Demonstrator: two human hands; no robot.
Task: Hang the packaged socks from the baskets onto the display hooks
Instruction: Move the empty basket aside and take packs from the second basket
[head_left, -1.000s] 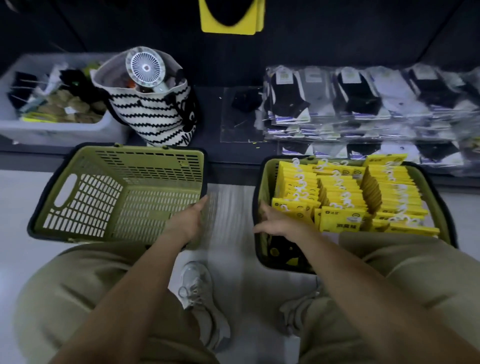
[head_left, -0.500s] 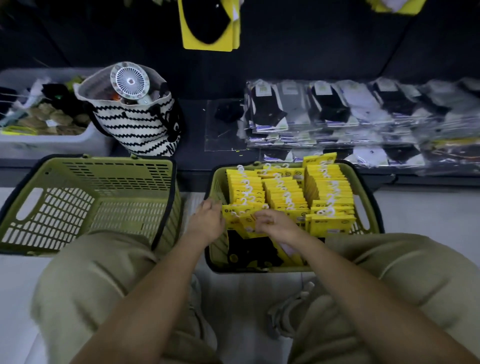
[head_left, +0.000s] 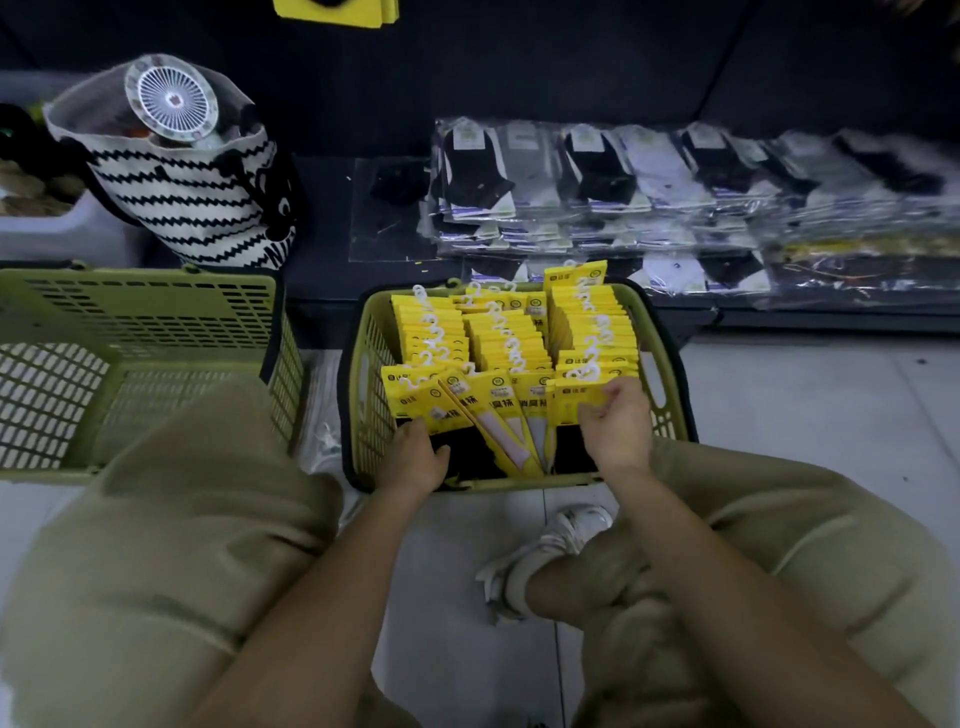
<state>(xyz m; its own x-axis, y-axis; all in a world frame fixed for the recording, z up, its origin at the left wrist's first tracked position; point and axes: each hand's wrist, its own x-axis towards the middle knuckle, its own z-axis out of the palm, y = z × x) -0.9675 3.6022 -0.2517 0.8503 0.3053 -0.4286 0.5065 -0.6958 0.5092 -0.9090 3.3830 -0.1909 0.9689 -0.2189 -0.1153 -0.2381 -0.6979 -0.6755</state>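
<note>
Head view: right hand (head_left: 615, 431) pinched the front-right pack of yellow-carded packaged socks (head_left: 571, 397) inside the olive-green slotted plastic basket (head_left: 366, 374); left hand (head_left: 415, 460) lay among front-left packs, grip indeterminable. Step was likely pick-up; the next move required lifting packs toward unseen display hooks.

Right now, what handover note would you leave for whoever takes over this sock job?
Left hand: in the full basket, at the front-left pack; grip unclear.
Right hand: pinches the front-right pack.
Sock packs: three rows in that basket; empty basket to its left.
Done: no pack lifted clear yet.
Left: lift packs, hang them all.
</note>
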